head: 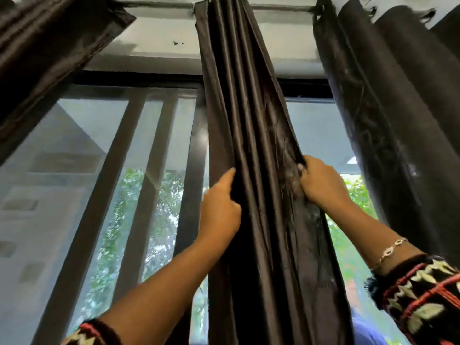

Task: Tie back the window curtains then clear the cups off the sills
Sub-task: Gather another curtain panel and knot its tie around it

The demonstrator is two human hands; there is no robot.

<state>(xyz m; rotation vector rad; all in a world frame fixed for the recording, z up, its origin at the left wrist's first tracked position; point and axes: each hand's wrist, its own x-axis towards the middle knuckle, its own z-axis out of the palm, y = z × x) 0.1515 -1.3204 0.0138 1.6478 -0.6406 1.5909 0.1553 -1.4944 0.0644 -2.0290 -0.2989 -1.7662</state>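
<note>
Grip: left hand [220,207] curled round the left folds of the centre curtain [249,108]; right hand [321,185] clutching its right edge, slightly higher. Curtain: one gathered bunch between both hands, long axis vertical, running up from the grip to the rod [154,2]. Arms: both raised, reaching up and forward (bracelet [393,247] on right wrist). Right-hand curtain [385,95]: hangs apart. Cups, sills, tie-back: not in view.
</note>
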